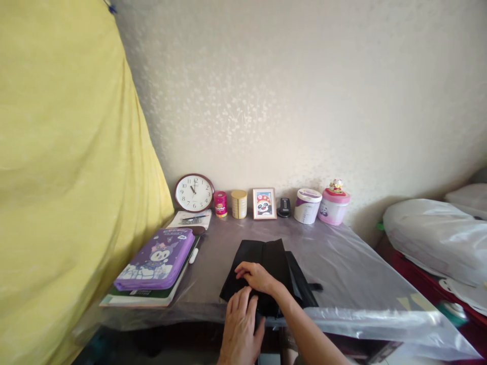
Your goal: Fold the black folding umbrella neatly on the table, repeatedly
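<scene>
A black folded cloth item (266, 258) with a strap lies on the table near its front edge. My left hand (239, 324) lies flat on its near end, fingers stretched out and together. My right hand (255, 277) rests on top of the black item just beyond, fingers curled down against the fabric; whether it pinches the fabric I cannot make out.
A plastic-covered table (342, 263) holds a purple pencil case (158, 258) on books at left. Along the wall stand a clock (194, 192), two small cans (230, 204), a framed picture (264, 203), and white and pink tubs (323, 205). A yellow curtain (64, 177) hangs left; wrapped bundles (437, 238) lie right.
</scene>
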`<action>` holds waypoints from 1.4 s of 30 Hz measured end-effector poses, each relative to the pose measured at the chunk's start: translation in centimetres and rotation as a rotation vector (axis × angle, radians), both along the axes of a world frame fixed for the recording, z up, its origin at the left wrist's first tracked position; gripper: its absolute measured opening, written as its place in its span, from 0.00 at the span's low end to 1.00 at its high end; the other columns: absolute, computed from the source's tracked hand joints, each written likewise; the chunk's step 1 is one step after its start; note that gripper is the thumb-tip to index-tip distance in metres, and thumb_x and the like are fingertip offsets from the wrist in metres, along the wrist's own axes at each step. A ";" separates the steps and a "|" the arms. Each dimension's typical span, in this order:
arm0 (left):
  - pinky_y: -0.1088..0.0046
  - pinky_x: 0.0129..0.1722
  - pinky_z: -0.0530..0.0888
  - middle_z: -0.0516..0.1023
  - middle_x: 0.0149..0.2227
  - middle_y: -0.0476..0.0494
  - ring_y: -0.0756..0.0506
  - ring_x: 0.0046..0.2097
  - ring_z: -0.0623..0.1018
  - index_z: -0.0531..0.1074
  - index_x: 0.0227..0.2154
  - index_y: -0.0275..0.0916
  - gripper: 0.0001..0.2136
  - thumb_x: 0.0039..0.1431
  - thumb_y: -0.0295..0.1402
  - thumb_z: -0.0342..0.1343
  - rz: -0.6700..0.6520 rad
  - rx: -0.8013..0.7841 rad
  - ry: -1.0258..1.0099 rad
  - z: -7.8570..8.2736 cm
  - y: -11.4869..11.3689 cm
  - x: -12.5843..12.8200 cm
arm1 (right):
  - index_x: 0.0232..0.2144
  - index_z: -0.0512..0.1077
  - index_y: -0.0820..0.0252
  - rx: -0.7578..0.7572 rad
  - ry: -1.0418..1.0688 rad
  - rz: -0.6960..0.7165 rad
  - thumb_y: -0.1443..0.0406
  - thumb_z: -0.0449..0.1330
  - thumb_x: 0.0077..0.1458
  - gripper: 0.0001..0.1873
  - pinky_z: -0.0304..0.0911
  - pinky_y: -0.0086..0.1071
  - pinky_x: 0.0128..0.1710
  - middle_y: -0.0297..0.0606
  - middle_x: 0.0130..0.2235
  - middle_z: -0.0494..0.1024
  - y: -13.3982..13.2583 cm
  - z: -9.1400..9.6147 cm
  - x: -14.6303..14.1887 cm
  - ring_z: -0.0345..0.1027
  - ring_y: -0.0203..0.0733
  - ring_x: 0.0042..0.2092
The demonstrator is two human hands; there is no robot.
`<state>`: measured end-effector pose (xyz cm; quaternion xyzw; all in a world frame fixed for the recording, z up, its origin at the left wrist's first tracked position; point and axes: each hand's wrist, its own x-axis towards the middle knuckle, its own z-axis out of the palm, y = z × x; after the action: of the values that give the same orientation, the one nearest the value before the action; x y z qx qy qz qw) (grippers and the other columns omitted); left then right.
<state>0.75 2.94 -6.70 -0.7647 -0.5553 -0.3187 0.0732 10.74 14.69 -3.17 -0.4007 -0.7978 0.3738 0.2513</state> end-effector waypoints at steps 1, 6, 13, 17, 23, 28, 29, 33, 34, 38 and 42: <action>0.59 0.52 0.64 0.70 0.51 0.42 0.40 0.53 0.68 0.68 0.47 0.41 0.18 0.53 0.36 0.50 -0.030 0.029 0.022 0.1 0.2 0.1 | 0.38 0.72 0.59 -0.014 0.015 0.009 0.79 0.46 0.42 0.23 0.64 0.27 0.40 0.34 0.34 0.79 0.1 0.0 0.1 0.73 0.34 0.38; 0.58 0.55 0.60 0.66 0.57 0.46 0.40 0.57 0.63 0.59 0.56 0.41 0.26 0.54 0.38 0.49 -0.056 0.041 0.106 -1.0 0.9 0.1 | 0.37 0.74 0.61 0.089 -0.016 -0.025 0.77 0.46 0.45 0.22 0.64 0.28 0.39 0.36 0.35 0.79 -0.2 0.9 1.1 0.72 0.35 0.38; 0.54 0.57 0.57 0.58 0.61 0.48 0.39 0.61 0.59 0.52 0.60 0.41 0.29 0.54 0.36 0.47 -0.078 -0.024 0.156 -1.9 0.8 0.0 | 0.34 0.76 0.58 0.409 -0.346 -0.071 0.73 0.49 0.51 0.17 0.57 0.33 0.51 0.38 0.42 0.77 -0.3 0.7 2.0 0.64 0.41 0.50; 0.55 0.58 0.57 0.54 0.62 0.46 0.40 0.61 0.58 0.49 0.61 0.43 0.29 0.55 0.34 0.46 -0.070 -0.112 0.144 -1.7 0.6 0.0 | 0.41 0.74 0.57 0.462 -0.426 -0.193 0.69 0.50 0.54 0.16 0.47 0.41 0.57 0.40 0.51 0.71 1.0 0.4 1.8 0.58 0.45 0.56; 0.54 0.59 0.55 0.54 0.62 0.47 0.40 0.61 0.58 0.49 0.61 0.42 0.29 0.55 0.34 0.45 -0.061 -0.149 0.124 -1.9 0.3 0.1 | 0.40 0.74 0.55 0.468 -0.386 -0.155 0.68 0.51 0.56 0.14 0.45 0.40 0.58 0.38 0.47 0.75 1.3 0.7 0.8 0.59 0.42 0.56; 0.56 0.59 0.55 0.56 0.62 0.46 0.41 0.61 0.59 0.52 0.60 0.39 0.27 0.56 0.34 0.44 -0.037 -0.151 0.119 -1.8 0.5 0.2 | 0.41 0.74 0.58 0.458 -0.451 -0.271 0.68 0.50 0.56 0.14 0.42 0.45 0.59 0.42 0.52 0.71 2.2 0.0 0.8 0.55 0.45 0.59; 0.56 0.59 0.55 0.56 0.61 0.45 0.41 0.61 0.59 0.53 0.60 0.37 0.27 0.56 0.34 0.44 -0.032 -0.154 0.118 -1.8 0.5 0.2 | 0.43 0.72 0.59 0.471 -0.448 -0.337 0.68 0.50 0.56 0.15 0.42 0.45 0.59 0.43 0.54 0.68 2.4 -0.1 0.9 0.53 0.45 0.59; 0.56 0.59 0.55 0.58 0.61 0.41 0.40 0.60 0.60 0.56 0.58 0.34 0.27 0.55 0.35 0.45 -0.018 -0.168 0.104 -1.9 0.5 0.2 | 0.45 0.71 0.60 0.489 -0.445 -0.337 0.69 0.49 0.56 0.17 0.41 0.43 0.60 0.45 0.54 0.68 1.8 0.2 0.9 0.52 0.44 0.60; 0.56 0.59 0.55 0.58 0.60 0.41 0.41 0.60 0.60 0.56 0.58 0.33 0.26 0.56 0.36 0.44 -0.018 -0.173 0.101 -2.0 0.5 0.2 | 0.42 0.73 0.59 0.464 -0.458 -0.268 0.69 0.50 0.56 0.15 0.42 0.43 0.59 0.44 0.52 0.71 1.3 0.4 0.7 0.56 0.45 0.58; 0.56 0.59 0.56 0.63 0.58 0.38 0.41 0.60 0.61 0.62 0.55 0.32 0.24 0.56 0.36 0.44 -0.007 -0.205 0.100 -1.9 0.3 0.3 | 0.34 0.76 0.55 0.218 -0.403 0.064 0.68 0.52 0.53 0.13 0.60 0.31 0.47 0.36 0.38 0.79 -1.6 2.1 0.1 0.71 0.40 0.42; 0.57 0.59 0.57 0.60 0.60 0.38 0.41 0.60 0.60 0.58 0.57 0.32 0.25 0.57 0.36 0.43 -0.004 -0.223 0.121 -1.9 0.2 0.2 | 0.42 0.73 0.54 0.287 -0.127 -0.135 0.65 0.49 0.56 0.15 0.61 0.27 0.44 0.34 0.43 0.77 -3.1 4.6 1.3 0.70 0.39 0.44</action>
<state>0.96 3.16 -8.60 -0.7869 -0.5804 -0.2085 0.0202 12.01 11.56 1.44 -0.4362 -0.8284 0.2124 0.2798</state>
